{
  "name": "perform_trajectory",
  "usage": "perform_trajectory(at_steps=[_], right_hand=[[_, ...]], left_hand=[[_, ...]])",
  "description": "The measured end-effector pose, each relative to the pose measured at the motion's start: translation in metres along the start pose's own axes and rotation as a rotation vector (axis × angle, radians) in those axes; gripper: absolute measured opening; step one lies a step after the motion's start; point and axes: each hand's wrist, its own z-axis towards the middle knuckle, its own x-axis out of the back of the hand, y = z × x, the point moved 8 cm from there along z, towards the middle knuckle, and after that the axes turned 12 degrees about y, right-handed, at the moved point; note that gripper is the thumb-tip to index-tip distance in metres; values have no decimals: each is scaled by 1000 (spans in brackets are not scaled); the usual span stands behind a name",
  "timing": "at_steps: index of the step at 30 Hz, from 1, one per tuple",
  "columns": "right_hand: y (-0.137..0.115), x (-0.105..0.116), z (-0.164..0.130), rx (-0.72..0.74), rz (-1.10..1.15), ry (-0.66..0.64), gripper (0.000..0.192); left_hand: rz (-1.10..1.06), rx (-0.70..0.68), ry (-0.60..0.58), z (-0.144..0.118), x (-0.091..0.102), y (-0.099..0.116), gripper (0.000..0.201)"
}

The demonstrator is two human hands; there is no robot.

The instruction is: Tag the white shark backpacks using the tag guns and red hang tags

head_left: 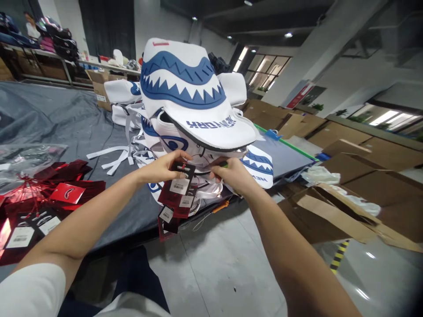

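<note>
Below the white shark-print bag, the left hand is pinching hang tags while the right hand is gripping their cord, which is likely slipping free if tension drops.

A stack of bags sits on the table, loose tags to its left, cardboard boxes right.

This looks like a factory packing floor or warehouse. White shark-print bags are stacked on a long grey-covered table, beside heaps of red hang tags. Flattened cardboard boxes pile up alongside, over a bare concrete floor.
</note>
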Motion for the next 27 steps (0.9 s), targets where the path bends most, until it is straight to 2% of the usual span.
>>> perform_trajectory(at_steps=[2, 3, 5, 6, 10, 13, 17, 20, 23, 25, 27], right_hand=[[12, -11, -6, -160, 173, -105, 8], [15, -12, -7, -195, 223, -113, 13], [13, -11, -8, -197, 273, -101, 20], [12, -12, -8, -196, 298, -103, 23], [6, -26, -11, -288, 587, -176, 33], [1, -34, -11, -309, 801, -130, 36], [-2, -43, -11, -275, 887, -112, 41], [0, -40, -8, -243, 935, -57, 48], [2, -34, -3, -174, 916, 45, 47], [1, -34, -1, -137, 882, 76, 44], [1, -35, 1, -125, 887, 118, 41]], left_hand=[[5, -23, 195, 1, 14, -5, 33], [31, -51, 309, 1, 21, -6, 27], [145, -178, 485, -2, 29, 2, 16], [231, -267, 525, -5, 29, 10, 13], [675, -546, 474, -12, 6, 37, 21], [948, -665, 451, -13, -10, 44, 22], [1056, -800, 446, -14, -21, 40, 21], [1093, -888, 401, -17, -26, 33, 19], [1032, -896, 264, -20, -34, 33, 21], [928, -812, 235, -16, -37, 37, 22], [815, -661, 272, -6, -32, 38, 22]])
